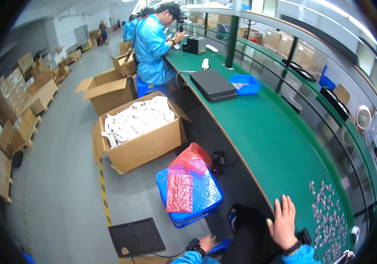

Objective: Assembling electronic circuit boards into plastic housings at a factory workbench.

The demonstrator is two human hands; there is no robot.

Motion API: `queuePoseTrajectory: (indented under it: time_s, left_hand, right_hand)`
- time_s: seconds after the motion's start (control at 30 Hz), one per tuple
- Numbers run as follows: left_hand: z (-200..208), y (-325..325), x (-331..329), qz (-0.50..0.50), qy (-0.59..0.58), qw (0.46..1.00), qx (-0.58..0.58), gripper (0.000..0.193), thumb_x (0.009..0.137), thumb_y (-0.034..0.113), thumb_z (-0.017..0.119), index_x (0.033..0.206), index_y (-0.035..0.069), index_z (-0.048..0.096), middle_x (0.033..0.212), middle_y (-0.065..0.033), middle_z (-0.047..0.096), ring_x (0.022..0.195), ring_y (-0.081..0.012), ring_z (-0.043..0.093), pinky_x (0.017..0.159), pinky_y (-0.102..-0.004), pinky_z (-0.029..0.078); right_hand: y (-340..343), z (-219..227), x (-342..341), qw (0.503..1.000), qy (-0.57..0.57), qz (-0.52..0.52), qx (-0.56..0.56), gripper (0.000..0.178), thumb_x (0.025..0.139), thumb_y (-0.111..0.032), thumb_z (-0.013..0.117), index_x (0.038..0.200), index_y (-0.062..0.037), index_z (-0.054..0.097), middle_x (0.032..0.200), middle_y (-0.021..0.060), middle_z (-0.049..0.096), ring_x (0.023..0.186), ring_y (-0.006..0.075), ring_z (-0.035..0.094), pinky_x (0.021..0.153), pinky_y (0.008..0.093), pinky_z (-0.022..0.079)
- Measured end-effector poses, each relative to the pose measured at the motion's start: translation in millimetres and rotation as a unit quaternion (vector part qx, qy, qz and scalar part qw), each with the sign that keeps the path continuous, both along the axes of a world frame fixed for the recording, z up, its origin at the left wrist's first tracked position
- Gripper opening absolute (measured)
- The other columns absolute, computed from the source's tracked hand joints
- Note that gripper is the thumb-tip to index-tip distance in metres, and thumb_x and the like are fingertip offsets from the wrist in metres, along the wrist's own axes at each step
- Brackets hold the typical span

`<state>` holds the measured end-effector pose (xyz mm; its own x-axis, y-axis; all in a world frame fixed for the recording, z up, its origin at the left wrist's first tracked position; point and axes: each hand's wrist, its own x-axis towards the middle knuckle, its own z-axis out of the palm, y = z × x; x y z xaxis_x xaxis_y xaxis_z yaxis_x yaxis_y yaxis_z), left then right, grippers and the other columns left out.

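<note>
My right hand [284, 223] is stretched flat with fingers up, over the near edge of the green-topped workbench [259, 145]; a pale yellow cover sits on its thumb. To its right, many small metallic parts [329, 215] lie scattered on the bench. Low in the view, my left hand [206, 243] has its fingers curled beside a blue plastic piece [220, 247]; what it grips, if anything, is hidden. Both wrists wear dark straps and blue sleeves.
A blue plastic crate [201, 193] bears red bubble-wrap bags [179, 193]. Behind it stands a carton [148, 149] of white parts [137, 119]. Up the bench are a black case [210, 83] and a blue bin [246, 86]. A co-worker in blue [151, 48] stands further along. A dark panel [136, 236] lies on the floor.
</note>
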<state>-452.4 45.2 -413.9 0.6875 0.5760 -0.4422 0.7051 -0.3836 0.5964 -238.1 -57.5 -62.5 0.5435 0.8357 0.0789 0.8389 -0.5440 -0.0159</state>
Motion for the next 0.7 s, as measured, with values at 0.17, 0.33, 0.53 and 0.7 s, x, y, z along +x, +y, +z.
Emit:
queuePoseTrajectory:
  time_s: [0.17, 0.33, 0.53, 0.7]
  left_hand:
    - [203, 37, -10, 0.107, -0.309, 0.936, 0.127, 0.014, 0.079, 0.006, 0.063, 0.081, 0.004, 0.049, 0.066, -0.0156, 0.056, 0.062, -0.0386, 0.058, 0.057, -0.0459, 0.045]
    - [342, -7, 2, -0.059, -0.516, 0.799, 0.305, 0.022, 0.069, -0.003, 0.067, 0.088, 0.003, 0.059, 0.099, -0.0117, 0.065, 0.09, -0.0326, 0.063, 0.074, -0.0404, 0.05]
    - [368, -76, 25, -0.256, -0.542, 0.729, 0.331, 0.021, 0.063, 0.0, 0.071, 0.081, 0.005, 0.064, 0.102, -0.0114, 0.065, 0.1, -0.0298, 0.062, 0.084, -0.0433, 0.049]
    - [371, -96, 39, -0.236, -0.565, 0.711, 0.347, 0.044, 0.066, 0.0, 0.074, 0.106, 0.01, 0.058, 0.121, -0.0156, 0.054, 0.111, -0.0335, 0.054, 0.096, -0.0496, 0.042]
  right_hand:
    - [-28, 33, -51, 0.961, 0.177, 0.054, 0.206, 0.059, 0.082, -0.016, 0.068, 0.132, 0.0031, 0.043, 0.138, 0.0243, 0.038, 0.128, 0.0423, 0.037, 0.108, 0.0479, 0.03]
    - [-91, 44, -89, 0.658, 0.656, 0.015, 0.371, 0.061, 0.096, -0.021, 0.053, 0.145, 0.0014, 0.023, 0.142, 0.0201, 0.038, 0.128, 0.0289, 0.045, 0.104, 0.0388, 0.04]
    - [-137, 57, -88, 0.56, 0.71, -0.043, 0.425, 0.058, 0.096, -0.009, 0.053, 0.145, 0.0, 0.023, 0.124, 0.0133, 0.054, 0.107, 0.016, 0.057, 0.089, 0.0293, 0.048]
    - [-177, 36, -71, 0.54, 0.645, -0.1, 0.531, 0.047, 0.092, 0.002, 0.051, 0.137, 0.0011, 0.038, 0.114, 0.0093, 0.061, 0.101, 0.0127, 0.059, 0.082, 0.0251, 0.048]
